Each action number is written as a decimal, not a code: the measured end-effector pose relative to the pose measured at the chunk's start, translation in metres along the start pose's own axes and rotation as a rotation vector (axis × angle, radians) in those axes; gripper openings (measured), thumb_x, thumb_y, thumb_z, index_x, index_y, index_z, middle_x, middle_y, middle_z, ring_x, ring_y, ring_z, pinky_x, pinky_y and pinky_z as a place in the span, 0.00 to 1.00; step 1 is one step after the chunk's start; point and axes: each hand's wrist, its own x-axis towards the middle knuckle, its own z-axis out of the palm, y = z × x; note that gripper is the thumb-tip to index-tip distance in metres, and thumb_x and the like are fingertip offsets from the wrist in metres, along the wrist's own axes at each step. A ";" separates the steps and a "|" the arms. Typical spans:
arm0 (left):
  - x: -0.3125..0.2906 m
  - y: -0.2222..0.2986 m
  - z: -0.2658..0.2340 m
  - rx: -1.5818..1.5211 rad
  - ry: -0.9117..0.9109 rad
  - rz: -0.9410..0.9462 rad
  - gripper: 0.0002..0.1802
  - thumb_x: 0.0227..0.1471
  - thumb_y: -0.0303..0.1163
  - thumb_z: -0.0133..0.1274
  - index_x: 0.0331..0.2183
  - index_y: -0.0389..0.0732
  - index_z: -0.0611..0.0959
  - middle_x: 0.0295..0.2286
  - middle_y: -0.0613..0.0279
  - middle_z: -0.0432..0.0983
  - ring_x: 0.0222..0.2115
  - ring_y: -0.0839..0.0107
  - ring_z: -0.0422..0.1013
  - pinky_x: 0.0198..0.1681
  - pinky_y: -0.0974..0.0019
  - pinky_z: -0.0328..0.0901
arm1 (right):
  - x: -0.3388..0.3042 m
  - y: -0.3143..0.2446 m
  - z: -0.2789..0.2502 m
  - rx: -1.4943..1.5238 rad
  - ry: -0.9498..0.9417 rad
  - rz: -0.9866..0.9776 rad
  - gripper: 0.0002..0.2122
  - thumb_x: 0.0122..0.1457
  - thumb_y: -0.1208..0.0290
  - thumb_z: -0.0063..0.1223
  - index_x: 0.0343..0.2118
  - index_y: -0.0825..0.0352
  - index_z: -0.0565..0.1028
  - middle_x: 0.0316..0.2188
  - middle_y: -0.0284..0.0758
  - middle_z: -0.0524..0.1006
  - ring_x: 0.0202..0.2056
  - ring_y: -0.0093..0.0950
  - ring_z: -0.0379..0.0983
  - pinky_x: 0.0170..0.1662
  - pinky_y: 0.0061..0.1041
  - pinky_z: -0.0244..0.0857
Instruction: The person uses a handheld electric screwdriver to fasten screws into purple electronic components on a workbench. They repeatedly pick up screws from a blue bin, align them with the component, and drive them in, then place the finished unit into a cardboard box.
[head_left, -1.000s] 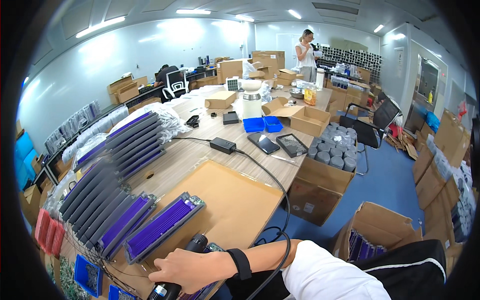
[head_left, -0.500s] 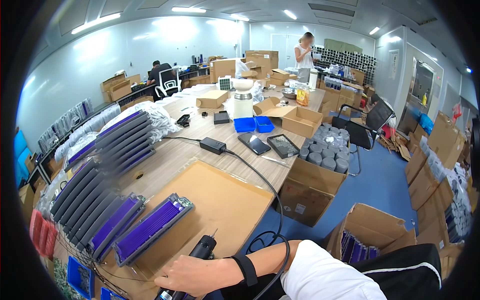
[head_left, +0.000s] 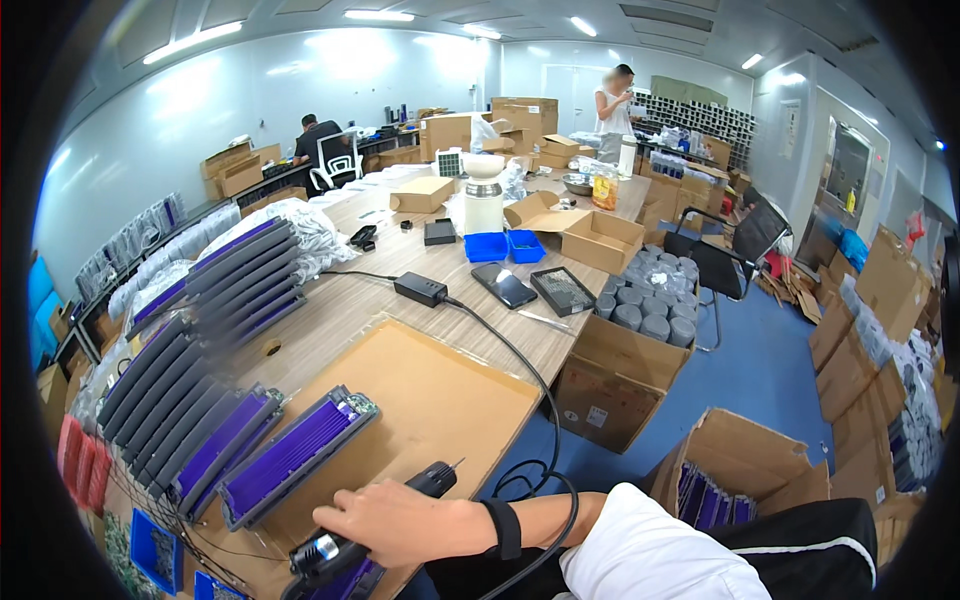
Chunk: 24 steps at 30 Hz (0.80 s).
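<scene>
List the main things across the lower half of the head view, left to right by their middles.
Red packs → blue bin → purple-and-grey housing → right hand gripping a black power screwdriver → black wristband → white sleeve → open carton

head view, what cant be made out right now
In the head view:
Left hand: out of frame.
Purple piece at the bottom: partly hidden by the right hand and black screwdriver, cut by the lower edge.
Lower blue bin: cut by the lower edge.
Grey housings: partly lost in a blurred smear.
Pieces in the black tray: too small.
</scene>
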 end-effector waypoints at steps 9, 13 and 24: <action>0.000 -0.009 -0.013 -0.108 0.187 0.007 0.16 0.40 0.20 0.55 0.36 0.36 0.73 0.33 0.67 0.67 0.35 0.75 0.64 0.43 0.73 0.59 | -0.021 0.028 -0.039 0.085 0.251 0.068 0.21 0.38 0.79 0.63 0.39 0.67 0.72 0.31 0.43 0.76 0.33 0.43 0.76 0.34 0.36 0.69; 0.003 0.018 -0.027 -0.037 0.156 0.105 0.14 0.41 0.20 0.55 0.34 0.36 0.72 0.31 0.64 0.67 0.33 0.74 0.65 0.41 0.73 0.59 | -0.030 0.033 -0.046 0.065 0.397 0.169 0.18 0.38 0.84 0.61 0.36 0.67 0.74 0.28 0.43 0.77 0.31 0.42 0.77 0.34 0.31 0.69; 0.093 0.081 -0.075 -0.052 0.282 0.098 0.17 0.52 0.29 0.50 0.45 0.36 0.74 0.38 0.63 0.71 0.39 0.77 0.67 0.44 0.73 0.62 | -0.037 0.076 -0.034 0.054 0.360 0.198 0.18 0.37 0.82 0.62 0.36 0.67 0.73 0.27 0.44 0.77 0.29 0.44 0.75 0.31 0.33 0.67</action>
